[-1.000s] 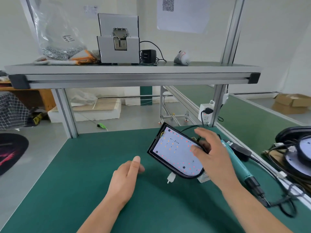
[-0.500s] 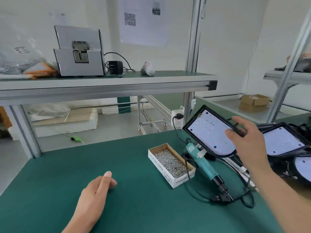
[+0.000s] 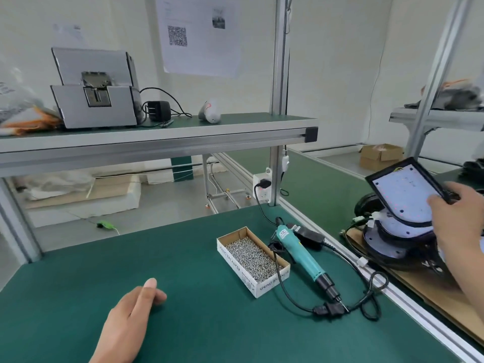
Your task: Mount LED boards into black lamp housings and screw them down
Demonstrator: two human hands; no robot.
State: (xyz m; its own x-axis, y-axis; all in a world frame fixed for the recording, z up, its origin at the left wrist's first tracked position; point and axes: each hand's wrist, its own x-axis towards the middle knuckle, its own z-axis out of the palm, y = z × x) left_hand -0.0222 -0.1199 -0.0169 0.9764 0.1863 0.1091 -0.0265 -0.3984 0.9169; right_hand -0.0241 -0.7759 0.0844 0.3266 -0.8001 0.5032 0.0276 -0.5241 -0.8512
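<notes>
Two bare hands are being shown at a green-topped bench (image 3: 183, 323). A black lamp housing (image 3: 388, 170) with its LED board (image 3: 403, 197) fitted is being held tilted at the far right. It is being gripped at its edge by the right hand (image 3: 463, 226), thumb on the board, above a stack of similar lamps (image 3: 387, 244) on the neighbouring bench. The left hand (image 3: 128, 318) is being rested on the mat, fingers relaxed and holding nothing. A box of screws (image 3: 252, 260), printed "SPRING BALANCER", is lying just beside a teal electric screwdriver (image 3: 298, 252). A sheet (image 3: 199, 35) bearing a QR code is being displayed on the wall.
</notes>
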